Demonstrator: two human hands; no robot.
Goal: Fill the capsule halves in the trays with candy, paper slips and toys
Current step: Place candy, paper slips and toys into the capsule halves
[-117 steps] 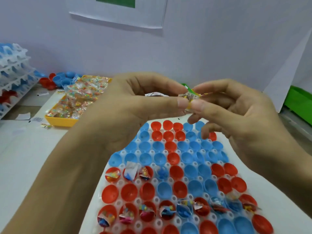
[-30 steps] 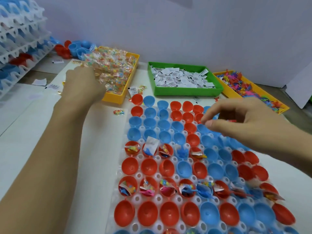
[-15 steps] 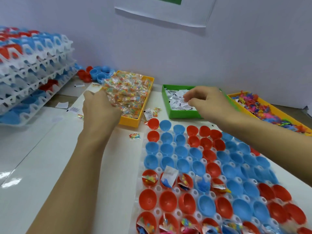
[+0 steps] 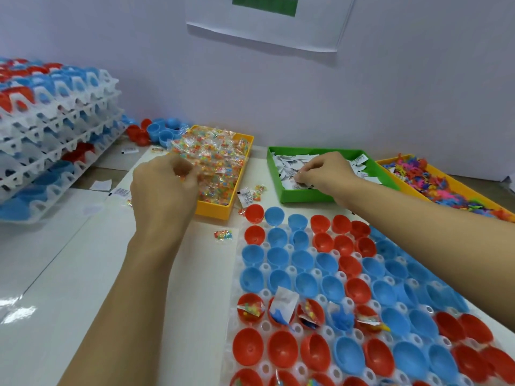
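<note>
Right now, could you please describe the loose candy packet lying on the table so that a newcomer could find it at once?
Start at the yellow candy bin at the back left. Just in front of its near right corner, left of the capsule tray, lies one loose candy packet on the white table. Unlike the packets scattered between the bins, it lies alone.

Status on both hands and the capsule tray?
Left hand pinching at candy packets in the yellow bin. Right hand picking paper slips in the green bin. Capsule tray mostly unfilled. Nothing blocking.
</note>
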